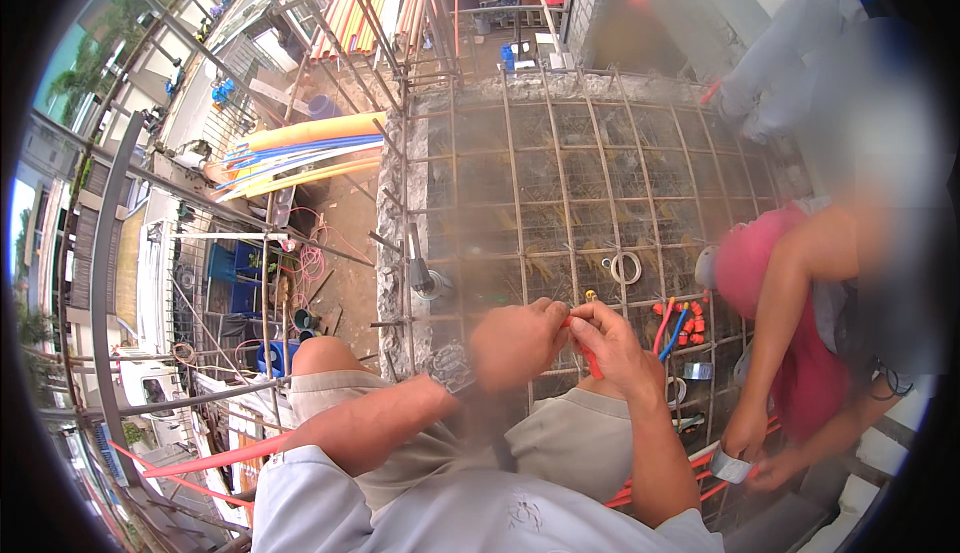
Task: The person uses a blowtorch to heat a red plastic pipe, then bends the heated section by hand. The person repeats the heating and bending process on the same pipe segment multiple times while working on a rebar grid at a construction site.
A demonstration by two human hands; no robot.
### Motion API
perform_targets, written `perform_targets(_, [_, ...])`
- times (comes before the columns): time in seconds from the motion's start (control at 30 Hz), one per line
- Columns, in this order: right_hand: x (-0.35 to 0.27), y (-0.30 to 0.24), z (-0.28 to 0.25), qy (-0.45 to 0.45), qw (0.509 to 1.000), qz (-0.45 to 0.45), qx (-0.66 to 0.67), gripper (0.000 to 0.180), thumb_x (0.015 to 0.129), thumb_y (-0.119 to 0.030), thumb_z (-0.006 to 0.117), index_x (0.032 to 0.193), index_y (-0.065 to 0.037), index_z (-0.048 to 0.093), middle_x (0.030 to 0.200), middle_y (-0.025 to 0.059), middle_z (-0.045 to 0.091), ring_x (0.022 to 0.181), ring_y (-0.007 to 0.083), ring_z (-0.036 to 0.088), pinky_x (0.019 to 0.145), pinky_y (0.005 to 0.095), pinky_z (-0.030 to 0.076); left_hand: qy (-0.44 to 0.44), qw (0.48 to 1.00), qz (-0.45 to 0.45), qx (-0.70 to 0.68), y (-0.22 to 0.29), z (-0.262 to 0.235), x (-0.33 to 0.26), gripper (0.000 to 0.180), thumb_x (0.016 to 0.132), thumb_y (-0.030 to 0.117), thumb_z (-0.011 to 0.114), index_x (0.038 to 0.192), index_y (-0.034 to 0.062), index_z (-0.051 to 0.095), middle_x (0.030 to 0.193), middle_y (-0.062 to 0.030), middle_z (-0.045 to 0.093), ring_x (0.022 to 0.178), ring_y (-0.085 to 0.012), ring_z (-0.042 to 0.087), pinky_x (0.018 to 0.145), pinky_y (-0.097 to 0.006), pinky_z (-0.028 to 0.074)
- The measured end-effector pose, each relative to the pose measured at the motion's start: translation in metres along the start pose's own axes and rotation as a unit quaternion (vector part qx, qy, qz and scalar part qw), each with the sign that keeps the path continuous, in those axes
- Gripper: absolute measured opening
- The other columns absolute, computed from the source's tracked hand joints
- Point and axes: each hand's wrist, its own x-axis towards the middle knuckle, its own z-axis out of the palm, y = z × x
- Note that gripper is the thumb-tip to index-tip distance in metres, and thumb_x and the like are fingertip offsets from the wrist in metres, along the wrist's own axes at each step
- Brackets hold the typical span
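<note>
My two hands meet over the rebar grid, just in front of my knees. A small orange-red piece (592, 361) shows between them; most of it is hidden by fingers, and its kind cannot be made out. My left hand (520, 345) is closed, fingertips pinching at the piece's upper end. A wristwatch (452, 367) sits on that wrist. My right hand (612, 345) grips the same piece between thumb and fingers, its lower end poking out below. Beyond the right hand lie a cluster of orange-red fittings (690, 325) and a short blue tube (673, 335).
The rebar grid (570, 173) spreads ahead, bordered by a rough concrete edge (395, 253). A tape roll (627, 269) lies on it. At right, a co-worker's hand (745, 428) holds a silver tape roll (730, 467). Poles (268, 283) and a drop to the street are at left.
</note>
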Motion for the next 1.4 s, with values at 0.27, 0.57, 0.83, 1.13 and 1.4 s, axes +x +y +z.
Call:
perform_targets(0.27, [-0.001, -0.003, -0.016, -0.038, 0.998, 0.018, 0.042, 0.049, 0.103, -0.02, 0.078, 0.144, -0.001, 0.058, 0.098, 0.004, 0.07, 0.084, 0.0111, 0.064, 0.074, 0.0273, 0.053, -0.17, 0.968, -0.163, -0.087, -0.04, -0.08, -0.127, 0.06, 0.104, 0.04, 0.07, 0.149, 0.0032, 0.058, 0.104, -0.0223, 0.076, 0.096, -0.0414, 0.075, 0.084, -0.049, 0.057])
perform_targets(0.57, [0.08, -0.042, -0.019, -0.109, 0.985, 0.027, -0.129, 0.081, 0.105, -0.031, 0.075, 0.167, 0.0, 0.034, 0.109, 0.0099, 0.073, 0.097, 0.0194, 0.07, 0.09, 0.0358, 0.057, -0.021, 0.959, -0.25, -0.132, -0.05, -0.086, -0.187, 0.048, 0.109, 0.048, 0.064, 0.136, 0.0092, 0.071, 0.088, -0.0225, 0.075, 0.084, -0.0427, 0.074, 0.077, -0.049, 0.057])
perform_targets(0.83, [0.243, -0.232, 0.047, 0.046, 0.874, -0.13, -0.467, 0.105, 0.094, -0.035, 0.078, 0.173, -0.001, 0.017, 0.126, 0.0269, 0.075, 0.089, 0.0308, 0.078, 0.098, 0.0469, 0.059, 0.049, 0.963, -0.253, 0.079, -0.057, -0.116, -0.165, 0.039, 0.104, 0.052, 0.065, 0.125, 0.0215, 0.077, 0.081, -0.0123, 0.076, 0.076, -0.0355, 0.075, 0.065, -0.047, 0.056])
perform_targets(1.13, [0.285, -0.339, 0.108, 0.121, 0.778, -0.194, -0.585, 0.115, 0.094, -0.047, 0.072, 0.173, 0.003, 0.005, 0.103, 0.0247, 0.077, 0.07, 0.0275, 0.077, 0.064, 0.0373, 0.065, 0.007, 0.962, -0.239, 0.13, -0.028, -0.118, -0.152, 0.046, 0.106, 0.054, 0.061, 0.133, 0.0194, 0.075, 0.087, -0.0128, 0.078, 0.082, -0.0359, 0.076, 0.071, -0.047, 0.058])
perform_targets(1.4, [0.27, -0.351, 0.105, 0.079, 0.765, -0.183, -0.612, 0.108, 0.094, -0.05, 0.072, 0.172, 0.0, 0.017, 0.113, 0.0247, 0.076, 0.076, 0.0267, 0.077, 0.067, 0.0393, 0.064, 0.027, 0.988, -0.153, -0.003, -0.045, -0.099, -0.147, 0.037, 0.108, 0.04, 0.064, 0.125, 0.0079, 0.07, 0.084, -0.0219, 0.074, 0.081, -0.0452, 0.072, 0.073, -0.056, 0.056])
